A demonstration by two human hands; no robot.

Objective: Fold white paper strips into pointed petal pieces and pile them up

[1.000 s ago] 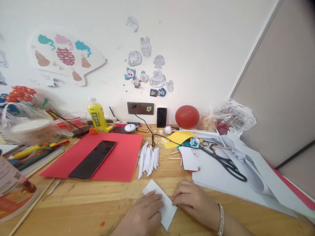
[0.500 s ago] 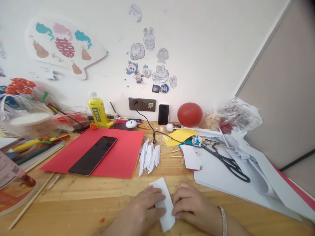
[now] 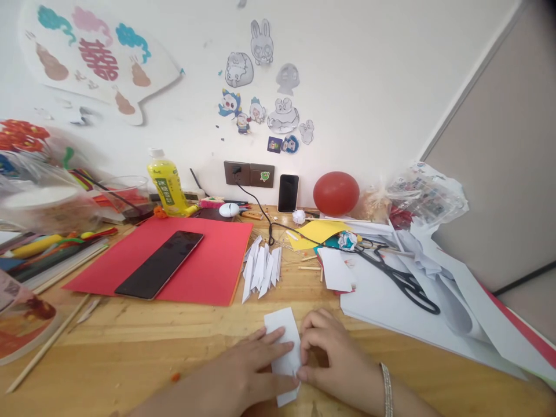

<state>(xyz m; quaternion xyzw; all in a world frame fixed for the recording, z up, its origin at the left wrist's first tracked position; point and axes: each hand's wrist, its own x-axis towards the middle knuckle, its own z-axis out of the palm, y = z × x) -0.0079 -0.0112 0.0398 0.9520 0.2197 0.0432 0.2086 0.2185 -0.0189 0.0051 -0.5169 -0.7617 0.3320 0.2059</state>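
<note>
1. A white paper (image 3: 284, 366) lies on the wood table (image 3: 208, 333), between a person's hands.
2. The left hand (image 3: 249, 370) spreads flat across it, gripping nothing; the right hand (image 3: 336, 353), half curled, meets its right edge, though whether it pinches cannot be told.
3. Light left-hand pressure could let the paper skew under a sideways push; a hard push might buckle its edge.
4. Bare wood stretches left; paper strips (image 3: 260, 269) bound the far side, white sheets (image 3: 382, 315) the right.
</note>
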